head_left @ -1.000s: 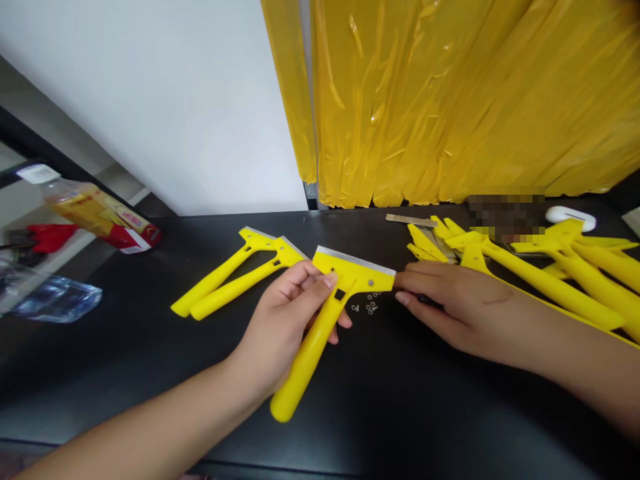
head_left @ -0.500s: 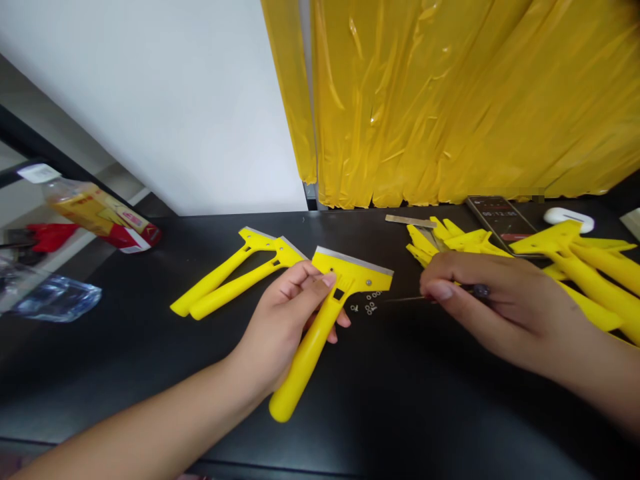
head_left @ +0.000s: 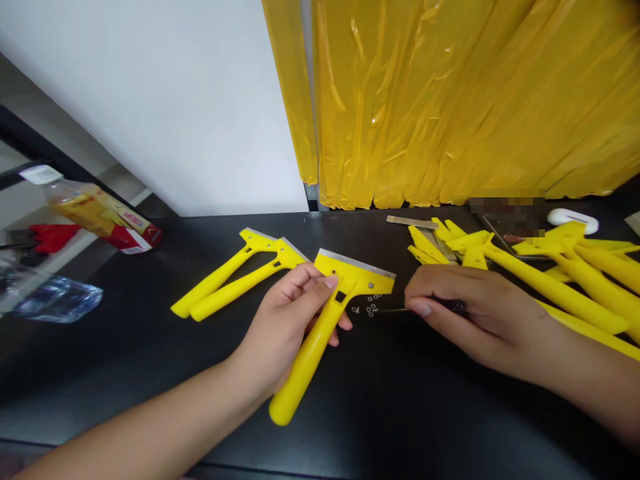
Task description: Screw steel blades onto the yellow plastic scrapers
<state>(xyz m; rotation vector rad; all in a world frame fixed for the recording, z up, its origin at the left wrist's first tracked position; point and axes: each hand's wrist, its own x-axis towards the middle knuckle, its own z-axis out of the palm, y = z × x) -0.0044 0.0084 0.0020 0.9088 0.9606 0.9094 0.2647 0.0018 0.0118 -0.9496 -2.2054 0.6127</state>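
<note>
My left hand (head_left: 280,317) is closed round a yellow scraper (head_left: 305,367), thumb near the head, with a metal blade along the top edge. One screw shows at the head's right end, and a small dark hole is beside my thumb. My right hand (head_left: 475,317) grips a thin screwdriver (head_left: 393,310); its dark handle is mostly hidden in the palm. The shaft points left, its tip among several small nuts and screws (head_left: 371,310) on the black table (head_left: 380,400). Two bladed scrapers (head_left: 235,287) lie to the left of my left hand.
Several yellow scraper bodies (head_left: 555,287) are piled at the right. Metal blade strips (head_left: 411,221) lie by the pile, with a partly blurred phone (head_left: 493,227) and a white case (head_left: 573,220) behind. A drink bottle (head_left: 105,210) and clear plastic (head_left: 57,300) are at the left.
My right hand has moved left and slightly down, bringing the screwdriver tip to the small hardware. My left hand and its scraper have barely shifted.
</note>
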